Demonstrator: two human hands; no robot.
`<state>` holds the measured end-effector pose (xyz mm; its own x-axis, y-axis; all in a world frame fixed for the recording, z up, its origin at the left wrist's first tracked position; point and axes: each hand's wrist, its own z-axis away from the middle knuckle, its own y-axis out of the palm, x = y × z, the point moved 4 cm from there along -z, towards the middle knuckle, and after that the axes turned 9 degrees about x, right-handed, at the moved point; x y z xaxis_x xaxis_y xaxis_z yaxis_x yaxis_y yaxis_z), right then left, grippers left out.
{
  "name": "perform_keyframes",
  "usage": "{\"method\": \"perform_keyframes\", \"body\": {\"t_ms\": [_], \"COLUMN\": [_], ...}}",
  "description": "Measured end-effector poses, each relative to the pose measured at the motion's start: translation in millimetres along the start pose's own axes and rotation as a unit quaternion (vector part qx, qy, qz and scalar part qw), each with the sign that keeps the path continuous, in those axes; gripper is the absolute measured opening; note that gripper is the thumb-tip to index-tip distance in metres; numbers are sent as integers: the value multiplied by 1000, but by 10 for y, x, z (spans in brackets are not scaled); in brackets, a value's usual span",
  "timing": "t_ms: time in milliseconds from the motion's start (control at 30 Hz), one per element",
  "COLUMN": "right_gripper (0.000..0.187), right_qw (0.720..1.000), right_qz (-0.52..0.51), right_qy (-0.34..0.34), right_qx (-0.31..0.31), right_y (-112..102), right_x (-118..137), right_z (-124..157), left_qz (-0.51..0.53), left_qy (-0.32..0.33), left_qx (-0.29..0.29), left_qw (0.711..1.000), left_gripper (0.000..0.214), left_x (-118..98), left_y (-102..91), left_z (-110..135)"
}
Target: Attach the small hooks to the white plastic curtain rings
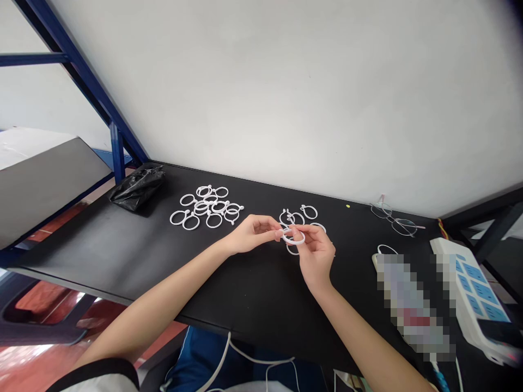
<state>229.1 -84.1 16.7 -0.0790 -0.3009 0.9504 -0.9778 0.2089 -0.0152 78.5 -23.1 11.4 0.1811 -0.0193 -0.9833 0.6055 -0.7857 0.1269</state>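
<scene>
Right hand [317, 251], head view, is clamped on the right rim of a white, circular, plastic-looking ring [303, 239] above the black, flat tabletop [245, 288]; left hand [254, 234] pinches its left edge. Apply light, even pressure to avoid flexing. Opening faces upward, tilted; being circular, no long axis.

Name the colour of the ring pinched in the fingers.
The held ring is white; it shows best in the head view.
</scene>
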Motion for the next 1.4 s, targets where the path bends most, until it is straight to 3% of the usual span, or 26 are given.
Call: {"method": "perform_keyframes", "body": {"t_ms": [367,667,900,1167,1400], "right_gripper": [13,25,24,21,26], "right_qw": [999,991,990,985,981], "right_qz": [17,-26,-5,-1,-21], "right_qy": [10,-2,37,32,85], "right_qx": [34,130,136,170,172], "right_y": [28,79,115,139,167], "right_x": [-24,-17,-65,-86,-145], "right_z": [19,37,24,50,74], "left_qz": [-36,-31,-83,-79,-128], "left_qy": [-6,-4,8,27,19], "left_qx": [-25,-42,-79,-85,-102], "left_qw": [999,999,993,993,986], "left_gripper": [27,28,30,29,27], "left_x": [-1,-10,-33,-23,-51], "left_y": [-49,-65,-133,-132,-139], "left_z": [8,-2,4,-4,11]}}
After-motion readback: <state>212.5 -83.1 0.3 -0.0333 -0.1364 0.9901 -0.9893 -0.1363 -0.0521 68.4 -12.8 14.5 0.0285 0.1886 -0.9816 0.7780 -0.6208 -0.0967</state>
